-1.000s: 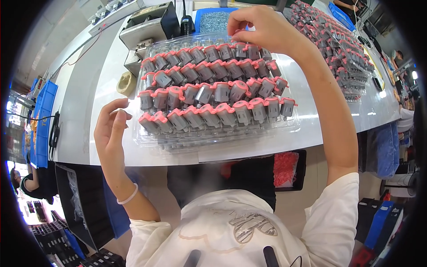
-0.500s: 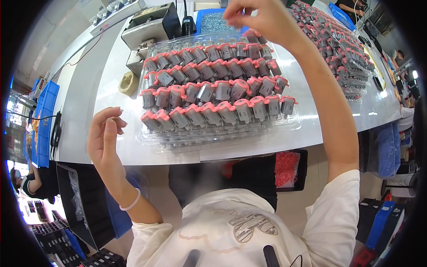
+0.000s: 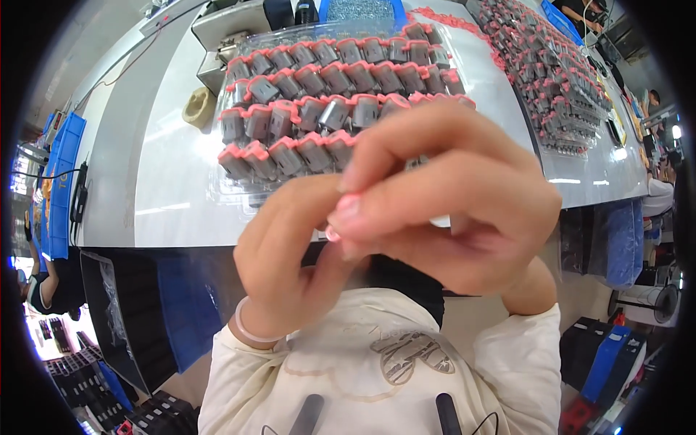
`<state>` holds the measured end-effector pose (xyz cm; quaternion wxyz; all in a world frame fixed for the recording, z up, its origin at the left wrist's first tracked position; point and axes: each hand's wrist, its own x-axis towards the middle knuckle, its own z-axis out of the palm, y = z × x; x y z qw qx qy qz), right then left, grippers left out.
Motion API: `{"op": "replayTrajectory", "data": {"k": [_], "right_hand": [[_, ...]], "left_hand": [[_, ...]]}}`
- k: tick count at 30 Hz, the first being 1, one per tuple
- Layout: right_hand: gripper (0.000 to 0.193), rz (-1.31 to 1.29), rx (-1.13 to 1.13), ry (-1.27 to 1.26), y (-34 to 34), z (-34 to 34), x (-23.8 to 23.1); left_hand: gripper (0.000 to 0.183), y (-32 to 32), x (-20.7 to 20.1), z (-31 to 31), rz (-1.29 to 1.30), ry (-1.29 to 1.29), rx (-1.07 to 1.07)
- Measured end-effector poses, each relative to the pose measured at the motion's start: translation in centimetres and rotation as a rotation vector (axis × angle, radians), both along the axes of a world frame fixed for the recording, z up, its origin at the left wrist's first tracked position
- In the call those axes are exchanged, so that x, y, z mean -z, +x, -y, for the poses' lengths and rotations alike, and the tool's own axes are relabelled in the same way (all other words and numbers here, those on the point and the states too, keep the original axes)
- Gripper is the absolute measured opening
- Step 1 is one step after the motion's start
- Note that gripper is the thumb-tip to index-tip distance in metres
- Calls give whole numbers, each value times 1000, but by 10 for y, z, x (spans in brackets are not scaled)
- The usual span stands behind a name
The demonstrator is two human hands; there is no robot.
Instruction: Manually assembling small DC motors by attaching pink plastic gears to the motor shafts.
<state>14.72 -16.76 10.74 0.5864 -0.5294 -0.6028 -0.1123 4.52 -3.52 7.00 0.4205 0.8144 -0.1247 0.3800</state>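
Both hands meet close in front of my chest, raised nearer than the tabletop. My right hand point(image 3: 457, 210), large in view, is closed with thumb and finger pinched at a small pink piece point(image 3: 333, 234). My left hand point(image 3: 290, 246) is closed as well, its fingertips against the same piece. Most of that piece is hidden by the fingers, so its shape cannot be made out. Beyond them lie rows of small grey motors point(image 3: 308, 80) with pink pieces on their ends, in a clear plastic tray point(image 3: 210, 185). My right hand covers the tray's near right part.
A blue bin of tiny metal parts point(image 3: 401, 11) stands behind the tray, beside loose pink pieces point(image 3: 453, 20). A metal device point(image 3: 210, 43) and a tape roll point(image 3: 198, 107) are at left. More motor trays point(image 3: 551, 87) are stacked at right.
My right hand has come back from the far side of the tray toward my chest. My left hand has moved right to meet it, and a small pink piece now shows between them.
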Motion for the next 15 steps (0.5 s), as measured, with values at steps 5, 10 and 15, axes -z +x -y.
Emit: {"op": "replayTrajectory", "data": {"k": [5, 10, 15], "right_hand": [[21, 1, 35, -71, -15, 22, 18], [21, 93, 177, -74, -24, 29, 24], [26, 47, 65, -178, -23, 40, 19]], "left_hand": [[25, -10, 16, 9, -26, -111, 89], [27, -12, 20, 15, -33, -123, 142], [25, -20, 17, 16, -132, -41, 130]]}}
